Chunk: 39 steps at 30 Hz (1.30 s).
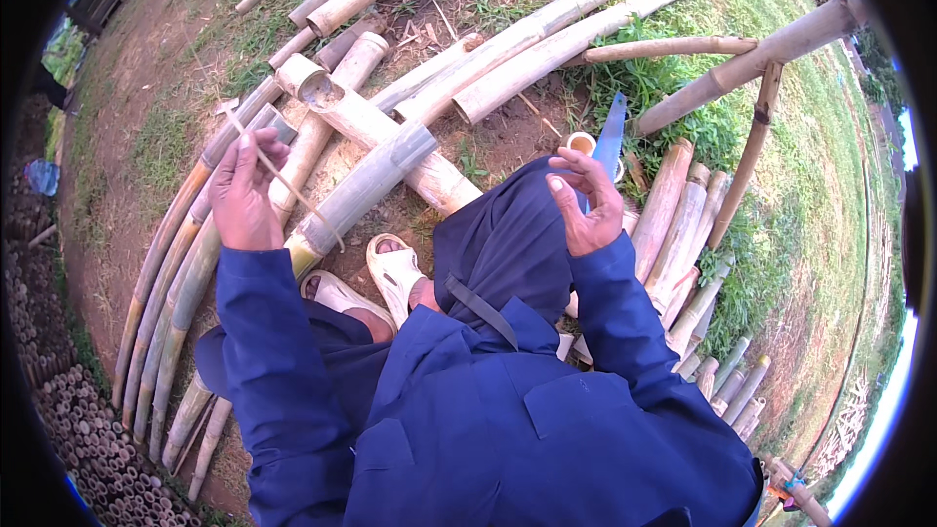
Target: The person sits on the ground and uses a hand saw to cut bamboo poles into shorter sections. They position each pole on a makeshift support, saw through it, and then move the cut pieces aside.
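My left hand (249,190) is closed around a thin stick (298,193), pinched between thumb and fingers. The stick slants down to the right, and a short pale crosspiece sits at its upper end. Below it lies a thick green-grey bamboo pole (366,190), resting across a paler bamboo log (434,176). My right hand (590,203) is raised over my right knee, thumb and fingers apart, with nothing visible in it. Just behind it a blue saw blade (610,132) points upward; its lower end is hidden by the hand. A cut bamboo piece (581,142) shows its round opening beside the blade.
Long bamboo poles (181,273) lie along my left, and more poles (586,24) stretch ahead. Shorter bamboo lengths (669,210) are stacked at my right. A slanted bamboo frame (747,68) stands at the far right. Many cut pieces (98,439) are piled at the lower left.
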{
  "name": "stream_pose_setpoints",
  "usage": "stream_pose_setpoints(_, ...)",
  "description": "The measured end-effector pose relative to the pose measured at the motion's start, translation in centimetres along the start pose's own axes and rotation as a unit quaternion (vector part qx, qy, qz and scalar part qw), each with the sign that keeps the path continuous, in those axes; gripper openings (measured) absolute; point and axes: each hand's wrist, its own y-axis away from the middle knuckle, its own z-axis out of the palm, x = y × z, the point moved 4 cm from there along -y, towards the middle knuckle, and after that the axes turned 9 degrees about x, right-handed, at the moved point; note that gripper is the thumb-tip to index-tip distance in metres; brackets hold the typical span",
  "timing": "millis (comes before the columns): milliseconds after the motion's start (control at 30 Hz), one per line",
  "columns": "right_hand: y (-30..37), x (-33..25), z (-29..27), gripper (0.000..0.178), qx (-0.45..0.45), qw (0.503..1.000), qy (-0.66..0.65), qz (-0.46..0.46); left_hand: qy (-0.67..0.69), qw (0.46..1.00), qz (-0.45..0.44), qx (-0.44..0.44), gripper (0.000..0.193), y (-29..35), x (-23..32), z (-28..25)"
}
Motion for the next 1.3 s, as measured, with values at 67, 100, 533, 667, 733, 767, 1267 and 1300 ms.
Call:
stream_pose_setpoints(67,0.0,-3.5,1.0,0.052,-0.048,0.997,-0.058,0.003,0.07,0.99,-0.084,-0.085,0.028,4.8,-2.5,8.8)
stream_pose_setpoints(100,0.2,-4.3,1.0,0.056,-0.073,0.996,-0.054,0.008,0.113,0.98,-0.107,-0.127,0.029,7.0,-3.7,12.3)
stream_pose_setpoints(533,8.9,6.7,-13.7,0.015,0.162,0.951,0.02,0.262,-0.149,0.881,-0.204,-0.4,0.055,17.4,-10.7,21.7)
stream_pose_setpoints(667,14.9,15.4,-24.9,0.017,0.23,0.877,0.328,0.266,-0.185,0.905,-0.13,-0.36,0.053,9.5,-9.3,13.7)
stream_pose_setpoints(733,16.6,18.0,-27.8,0.021,0.221,0.843,0.381,0.31,-0.227,0.917,-0.086,-0.316,0.052,5.7,-6.1,8.6)
stream_pose_setpoints(767,16.7,18.7,-28.5,0.023,0.224,0.835,0.391,0.316,-0.23,0.927,-0.072,-0.289,0.051,3.9,-4.5,5.6)
stream_pose_setpoints(1267,-4.0,11.1,13.7,0.053,-0.102,0.988,0.119,0.003,-0.381,0.903,0.081,0.182,0.045,8.7,5.7,-28.7)
stream_pose_setpoints(1300,-4.7,12.8,16.3,0.055,-0.109,0.981,0.155,-0.037,-0.368,0.901,0.074,0.217,0.044,9.9,5.1,-29.8)
